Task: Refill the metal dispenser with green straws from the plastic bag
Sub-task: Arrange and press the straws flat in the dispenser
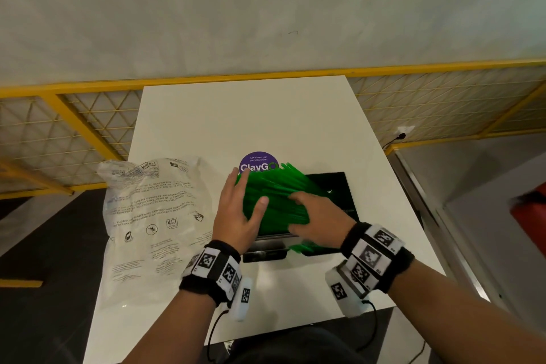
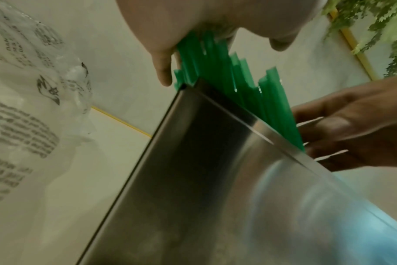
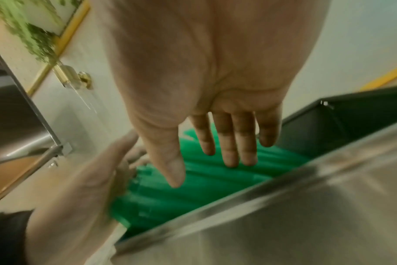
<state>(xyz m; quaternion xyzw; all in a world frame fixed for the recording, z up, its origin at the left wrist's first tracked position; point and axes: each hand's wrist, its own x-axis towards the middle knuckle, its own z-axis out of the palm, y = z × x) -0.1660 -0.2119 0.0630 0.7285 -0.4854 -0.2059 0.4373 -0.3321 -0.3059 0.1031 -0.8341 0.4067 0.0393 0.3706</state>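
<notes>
A heap of green straws (image 1: 274,195) lies slanted across the open top of the metal dispenser (image 1: 336,186) on the white table (image 1: 266,115). My left hand (image 1: 242,210) stands with straight fingers against the straws' left ends, its thumb on top of them. My right hand (image 1: 316,221) lies flat on the pile; in the right wrist view its straight fingers (image 3: 229,143) press on the straws (image 3: 193,188) inside the dispenser (image 3: 283,215). In the left wrist view straw ends (image 2: 238,80) stick out above the steel wall (image 2: 193,161). The crumpled plastic bag (image 1: 153,210) lies to the left.
A round purple sticker (image 1: 258,161) sits on the table just behind the dispenser. A yellow-framed mesh fence (image 1: 88,127) runs behind the table. A steel counter edge (image 1: 428,201) and a red object (image 1: 531,213) are at the right.
</notes>
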